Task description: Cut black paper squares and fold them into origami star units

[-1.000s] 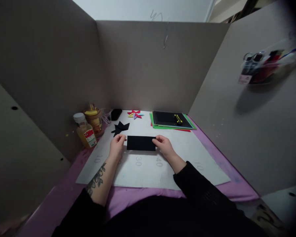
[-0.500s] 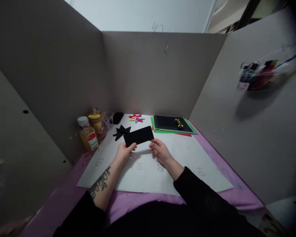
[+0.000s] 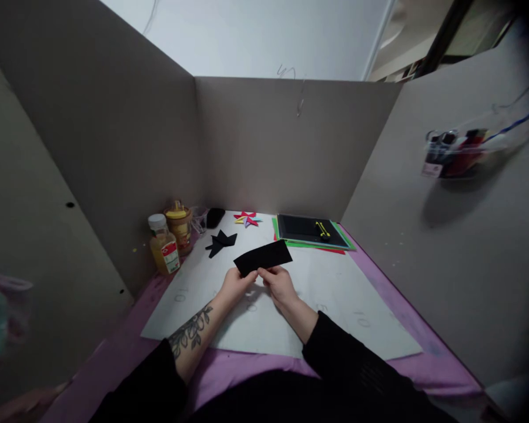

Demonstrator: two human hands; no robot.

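Observation:
A black rectangular strip of paper (image 3: 264,257) is held above the white sheet, tilted slightly and a little bent. My left hand (image 3: 238,283) pinches its lower left edge, thumb on top. Beside it, my right hand (image 3: 278,282) is closed with thumb and forefinger on the lower edge near the middle; its other fingers are curled beneath. Behind the strip to the left lies a folded black paper star shape (image 3: 220,242). Farther back sits a multicoloured paper star (image 3: 247,219).
A stack of coloured paper (image 3: 297,229) with a yellow-and-black cutter (image 3: 322,230) lies at back right. A juice bottle (image 3: 163,247), a brown cup (image 3: 179,226) and a black object (image 3: 215,217) stand along the left. Grey partitions (image 3: 282,147) enclose the table; a clear holder (image 3: 456,155) hangs right.
My right hand has moved left along the strip's lower edge, close to my left hand, and now grips it. The strip has shifted and tilted. The camera view has tipped upward slightly.

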